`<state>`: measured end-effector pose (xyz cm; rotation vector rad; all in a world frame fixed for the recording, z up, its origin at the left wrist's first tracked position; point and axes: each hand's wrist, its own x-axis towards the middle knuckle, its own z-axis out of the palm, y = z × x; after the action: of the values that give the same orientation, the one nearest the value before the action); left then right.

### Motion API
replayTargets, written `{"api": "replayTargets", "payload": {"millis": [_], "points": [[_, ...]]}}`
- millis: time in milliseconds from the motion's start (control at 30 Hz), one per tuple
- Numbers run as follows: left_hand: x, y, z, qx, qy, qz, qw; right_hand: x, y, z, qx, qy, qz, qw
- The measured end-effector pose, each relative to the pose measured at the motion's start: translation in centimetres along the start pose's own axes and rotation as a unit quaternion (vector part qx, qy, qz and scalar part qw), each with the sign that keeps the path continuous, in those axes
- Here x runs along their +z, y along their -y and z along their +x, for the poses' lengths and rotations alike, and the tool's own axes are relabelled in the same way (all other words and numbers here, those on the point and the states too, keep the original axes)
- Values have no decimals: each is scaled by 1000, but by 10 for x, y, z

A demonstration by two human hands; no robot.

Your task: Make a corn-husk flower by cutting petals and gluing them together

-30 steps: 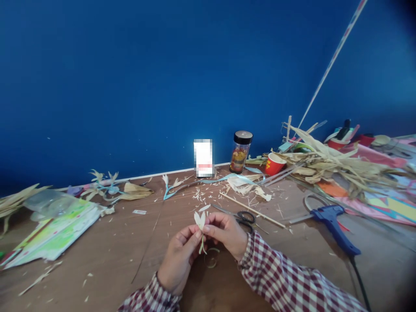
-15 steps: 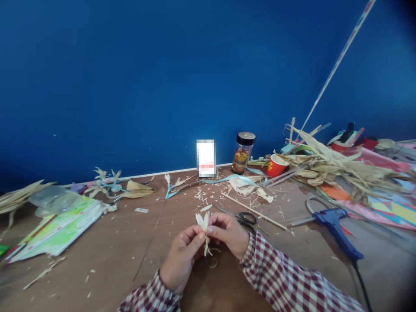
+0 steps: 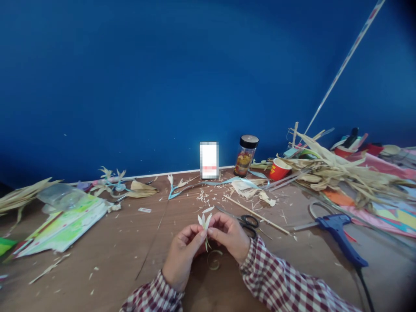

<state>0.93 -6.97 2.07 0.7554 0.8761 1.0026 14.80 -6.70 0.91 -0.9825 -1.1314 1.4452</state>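
Between the fingertips of both hands stands a small pale flower (image 3: 204, 221), its petals spread upward and thin strips hanging below; it looks made of dried corn husk. My left hand (image 3: 186, 248) pinches it from the left with thumb and fingers. From the right, my right hand (image 3: 230, 236) closes thumb and fingertips on its base. Black-handled scissors (image 3: 251, 222) lie just beyond my right hand, partly hidden by it. A curled thin strip (image 3: 214, 260) rests on the table under the hands.
A blue glue gun (image 3: 341, 232) with a cord lies at right. Behind it spreads a heap of dried husks (image 3: 351, 177). A red paper cup (image 3: 280, 169) and a lidded jar (image 3: 246, 157) stand near the wall. A thin stick (image 3: 256, 213) crosses the scraps. Painted paper (image 3: 65, 225) lies left.
The whole view has shifted slightly, so things appear a little further right. Both hands keep their pinch on the flower, whose petals look turned a little and spread wider.
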Motion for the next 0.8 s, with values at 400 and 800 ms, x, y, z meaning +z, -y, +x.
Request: {"api": "replayTargets", "payload": {"millis": [400, 800], "points": [[-3, 2, 3, -47, 13, -46, 998, 1, 4, -1, -41, -65, -122, 990], [-5, 2, 4, -39, 30, -46, 998, 2, 6, -4, -64, -48, -186, 979]]}}
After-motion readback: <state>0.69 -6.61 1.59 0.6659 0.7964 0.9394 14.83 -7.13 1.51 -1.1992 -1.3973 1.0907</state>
